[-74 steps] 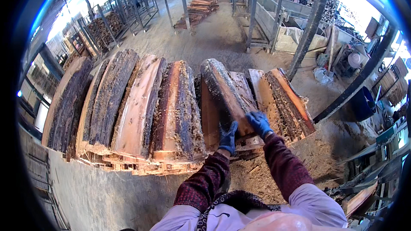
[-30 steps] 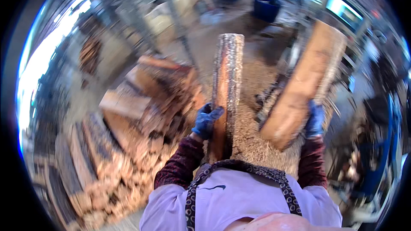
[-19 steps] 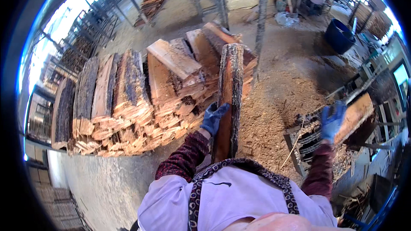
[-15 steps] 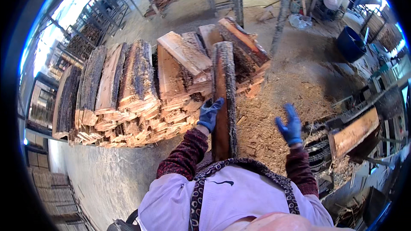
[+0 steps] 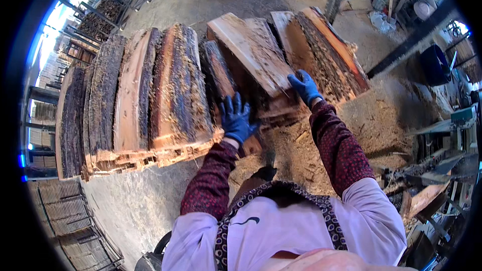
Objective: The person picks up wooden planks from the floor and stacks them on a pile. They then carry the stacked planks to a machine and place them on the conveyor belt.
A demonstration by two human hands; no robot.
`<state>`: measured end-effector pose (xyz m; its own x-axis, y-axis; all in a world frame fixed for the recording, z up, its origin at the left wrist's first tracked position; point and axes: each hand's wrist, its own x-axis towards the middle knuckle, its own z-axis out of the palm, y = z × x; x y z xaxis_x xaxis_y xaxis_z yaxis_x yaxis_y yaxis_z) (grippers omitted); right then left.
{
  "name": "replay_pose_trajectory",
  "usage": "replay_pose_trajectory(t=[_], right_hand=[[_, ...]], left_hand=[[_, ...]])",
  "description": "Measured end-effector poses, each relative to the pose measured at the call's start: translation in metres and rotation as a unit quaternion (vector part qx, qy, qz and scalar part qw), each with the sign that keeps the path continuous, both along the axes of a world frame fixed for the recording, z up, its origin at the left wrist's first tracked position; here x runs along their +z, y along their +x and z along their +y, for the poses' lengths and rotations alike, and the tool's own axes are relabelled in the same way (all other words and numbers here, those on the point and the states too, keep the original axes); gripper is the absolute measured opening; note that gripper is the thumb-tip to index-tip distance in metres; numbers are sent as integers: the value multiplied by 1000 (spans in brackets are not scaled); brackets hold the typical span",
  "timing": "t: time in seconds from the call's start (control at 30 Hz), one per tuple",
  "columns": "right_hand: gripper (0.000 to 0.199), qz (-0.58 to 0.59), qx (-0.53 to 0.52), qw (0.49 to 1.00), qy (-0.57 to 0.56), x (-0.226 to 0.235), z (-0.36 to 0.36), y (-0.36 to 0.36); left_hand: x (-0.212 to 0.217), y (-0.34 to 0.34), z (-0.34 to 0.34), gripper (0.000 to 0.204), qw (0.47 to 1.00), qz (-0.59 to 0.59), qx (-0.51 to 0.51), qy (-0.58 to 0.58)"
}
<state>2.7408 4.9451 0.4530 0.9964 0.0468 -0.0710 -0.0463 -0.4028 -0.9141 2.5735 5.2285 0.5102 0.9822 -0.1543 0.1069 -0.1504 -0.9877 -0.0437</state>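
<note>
My left hand (image 5: pixel 237 119), in a blue glove, lies with fingers spread on the near part of a narrow bark-edged slab (image 5: pixel 221 73). That slab slopes between neighbouring stacks, and its near end (image 5: pixel 252 145) shows below the hand. My right hand (image 5: pixel 304 89), also gloved in blue, is at the near right corner of a pale sawn slab (image 5: pixel 248 52), fingers extended against its edge. The undersides of its fingers are hidden. To the right of it lie more slabs with bark and an orange-brown edge (image 5: pixel 334 45).
Stacked bark slabs (image 5: pixel 133 90) fill the left side of the pile. Sawdust (image 5: pixel 311 155) covers the floor near my right arm. A dark metal post (image 5: pixel 414 37) slants at the right, before a blue bin (image 5: pixel 435 65). Machinery (image 5: pixel 442 165) stands at the lower right.
The upright slab my left hand held near my body now lies in the pile under that hand. My right hand has moved from the right side to the pale slab. The view has shifted closer to the pile.
</note>
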Motion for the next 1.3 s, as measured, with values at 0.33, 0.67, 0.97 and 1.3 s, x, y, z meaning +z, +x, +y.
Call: replay_pose_trajectory(t=[0.33, 0.67, 0.97, 1.3], right_hand=[[62, -2, 65, 993, -102, 89, -5, 8], [50, 189, 108, 965, 143, 157, -125, -361], [51, -105, -197, 935, 275, 164, -252, -514], [52, -198, -572, 777, 172, 247, -465, -678]], left_hand=[[6, 18, 2, 70, 609, 115, 88, -780], [-5, 13, -127, 80, 119, 267, 80, -953], [159, -176, -467, 59, 283, 544, -339, -713], [121, -264, -468, 46, 472, 598, -260, -593]])
